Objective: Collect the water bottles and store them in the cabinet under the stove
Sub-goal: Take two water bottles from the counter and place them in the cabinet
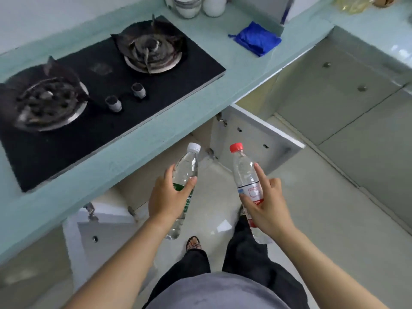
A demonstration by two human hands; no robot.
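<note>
My left hand (168, 197) grips a clear water bottle with a white cap and green label (186, 168) around its middle. My right hand (266, 201) holds a second clear bottle with a red cap and red-and-white label (243, 170), index finger stretched along its side. Both bottles point cap-forward toward the cabinet under the stove (156, 186), whose two doors stand open: the right door (263, 139) swung out ahead, the left door (89, 233) swung out at lower left. The cabinet's inside is mostly hidden under the counter edge.
A black two-burner gas stove (107, 85) sits in the pale green counter (234, 70). A blue cloth (256, 39) and white jars (187, 5) lie farther back. Closed cabinet doors (334, 85) run along the right. My legs and sandalled foot (194, 243) stand on the tiled floor.
</note>
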